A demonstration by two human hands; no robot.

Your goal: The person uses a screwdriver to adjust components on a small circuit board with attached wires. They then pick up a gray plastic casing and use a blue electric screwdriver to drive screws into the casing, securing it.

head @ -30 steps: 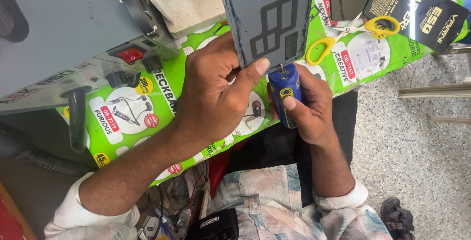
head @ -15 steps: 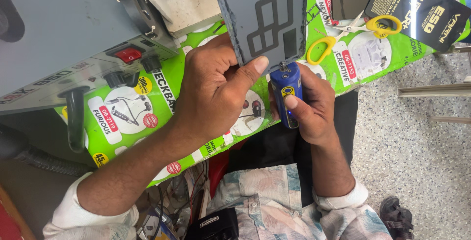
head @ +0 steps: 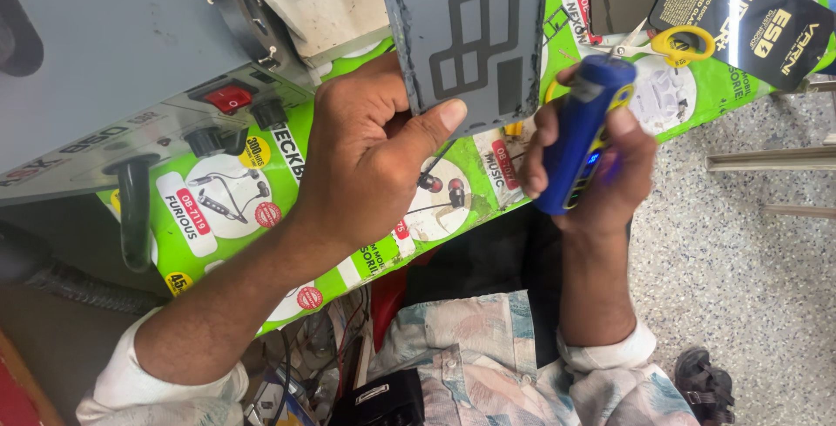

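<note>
My left hand [head: 370,152] grips the lower left corner of a flat grey panel [head: 470,34] marked with a darker rectangle pattern, thumb pressed on its face. The panel stands upright over the green printed table surface. My right hand [head: 601,160] is wrapped around a blue cylinder-shaped tool [head: 579,134] with yellow trim and a small lit blue light. The tool is held tilted, to the right of the panel and apart from it.
A grey machine [head: 113,51] with a red switch [head: 228,98] and black knobs fills the left. Yellow-handled scissors [head: 670,43] and a black packet [head: 749,16] lie at the far right on the green poster-covered table [head: 226,208]. Speckled floor lies on the right.
My right hand has drawn the blue tool away from the panel's lower edge and turned it up to the right. My left hand still holds the panel.
</note>
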